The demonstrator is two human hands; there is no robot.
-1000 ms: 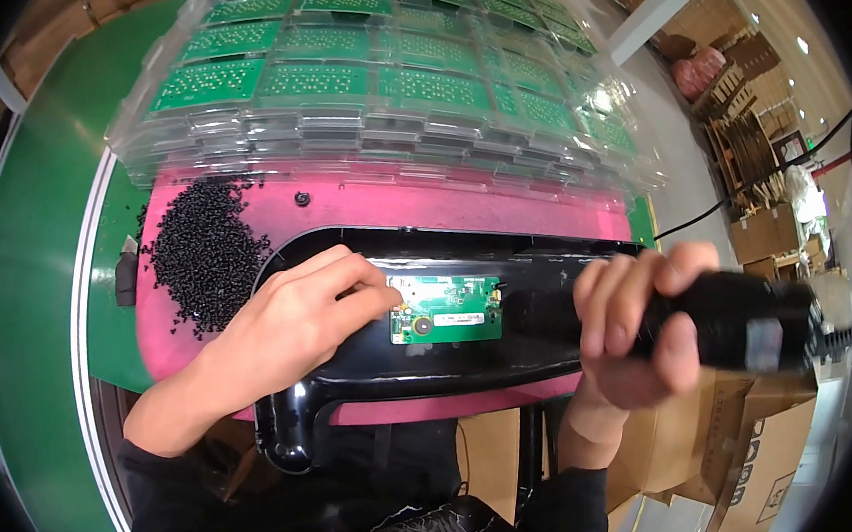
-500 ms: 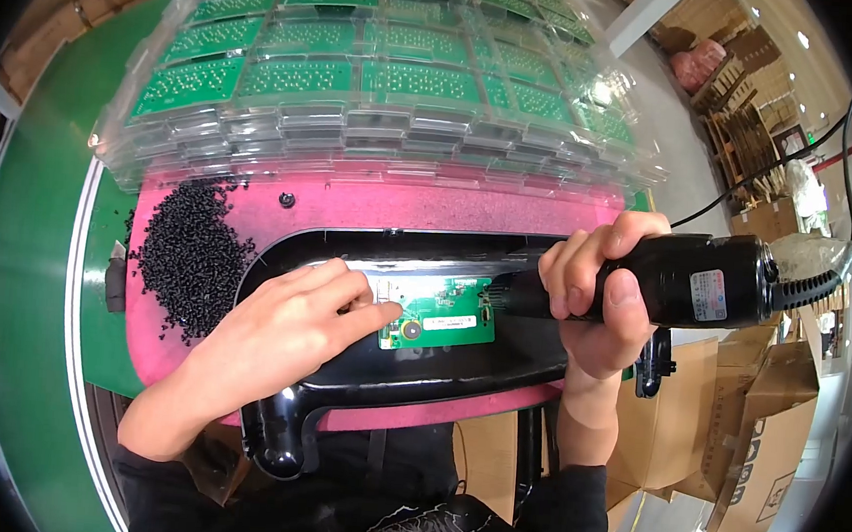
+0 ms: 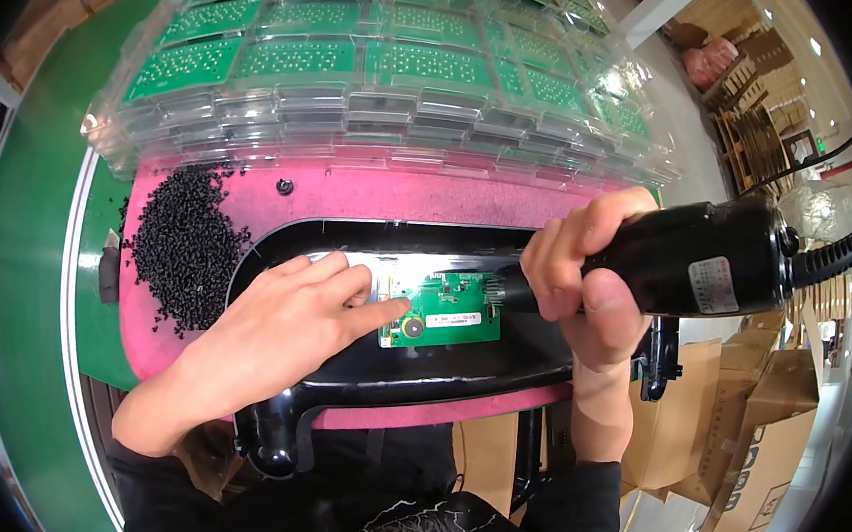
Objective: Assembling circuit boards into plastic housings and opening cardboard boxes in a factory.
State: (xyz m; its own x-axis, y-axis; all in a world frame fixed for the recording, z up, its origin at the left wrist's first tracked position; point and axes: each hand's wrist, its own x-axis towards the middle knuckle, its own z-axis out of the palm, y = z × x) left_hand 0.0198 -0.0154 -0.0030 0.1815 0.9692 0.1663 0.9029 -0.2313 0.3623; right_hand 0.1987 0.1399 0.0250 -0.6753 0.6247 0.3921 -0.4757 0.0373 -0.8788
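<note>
My right hand (image 3: 589, 268) is wrapped around a black corded electric screwdriver (image 3: 703, 256), held nearly level. Its dark ribbed front end (image 3: 508, 290) meets the right edge of a green circuit board (image 3: 453, 303); the exact tip is hard to make out. The board lies inside a long, glossy black plastic housing (image 3: 418, 374). From the left, my left hand (image 3: 294, 311) rests over the housing with its fingers curled. Its thumb presses on the board's left end, beside a round dark part. What the curled fingertips touch is hidden.
Left of the housing, a heap of small black screws or pegs (image 3: 185, 249) lies on the pink mat (image 3: 431, 199). A small round black piece (image 3: 284, 187) sits behind it. Stacked clear trays (image 3: 417, 117) of green boards stand at the back. Cardboard boxes (image 3: 760, 438) are at right.
The screwdriver's rear end has swung slightly upward and to the right. My left hand stays on the board, and the view has shifted a little.
</note>
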